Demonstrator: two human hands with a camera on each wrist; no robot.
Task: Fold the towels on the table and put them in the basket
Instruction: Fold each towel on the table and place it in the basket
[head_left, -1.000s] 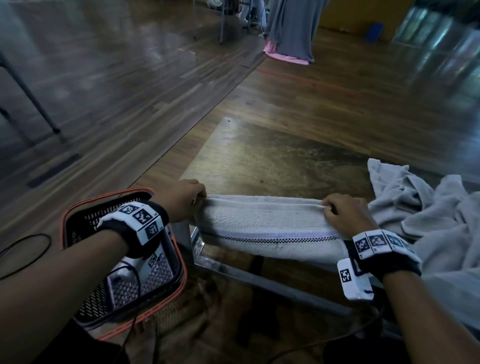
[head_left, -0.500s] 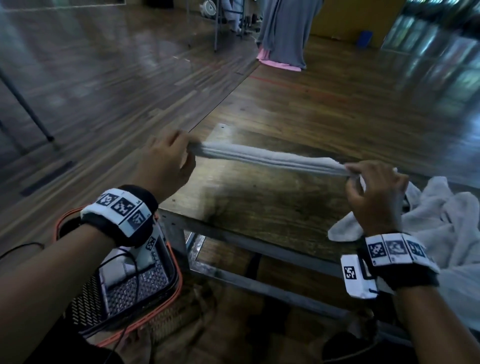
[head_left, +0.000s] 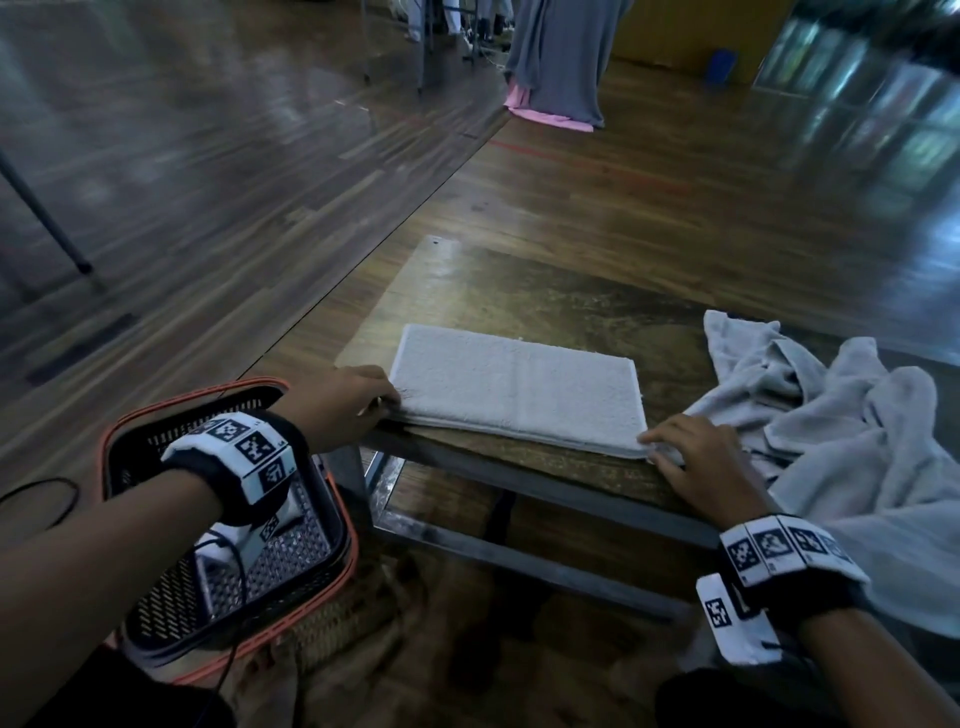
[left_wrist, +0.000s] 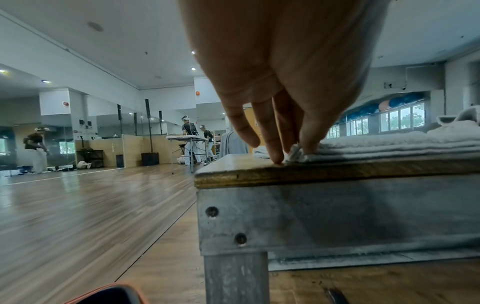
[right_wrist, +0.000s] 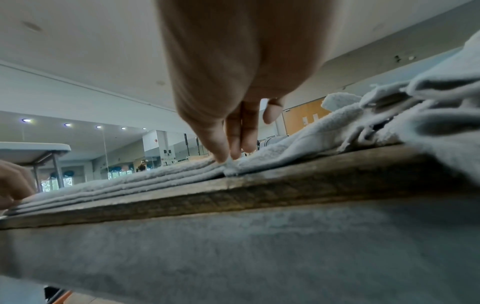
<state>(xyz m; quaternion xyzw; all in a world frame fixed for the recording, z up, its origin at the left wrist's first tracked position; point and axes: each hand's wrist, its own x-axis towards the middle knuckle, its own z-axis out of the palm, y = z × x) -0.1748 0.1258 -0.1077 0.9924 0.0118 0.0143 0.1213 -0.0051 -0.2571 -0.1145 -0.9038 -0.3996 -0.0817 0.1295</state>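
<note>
Nearest to the person, one basket (head_left: 332, 551) with an orange rim is standing on the floor, just beside the left near corner of the surface (head_left: 545, 291) and lower than it. I cannot tell for sure what is lying inside it, because the left forearm is covering a part.

Two hands are working on the near edge of the surface. The left hand (head_left: 337, 405) is staying at the left near corner of one folded towel (head_left: 514, 384). In the left wrist view its grip is pinching this corner: the thumb (left_wrist: 311, 135) and the fingers (left_wrist: 272, 142) are closing on the layers, and one fingertip is touching the wood. The right hand (head_left: 701, 462) is lying at the right near corner of the same towel. Its fingers (right_wrist: 233, 139) are almost straight and held together, pressing down on the cloth, not closing around it.

The folded towel is lying flat as one rectangle near the front edge of the surface, between the two hands; several layers are showing at its side.

To the right of the folded towel, one heap of unfolded towels (head_left: 852, 441) is lying crumpled, and it is hanging over the near edge. How many towels are in the heap, I cannot count.

Far behind the surface, one grey cloth (head_left: 561, 57) is hanging down to the wooden floor.
</note>
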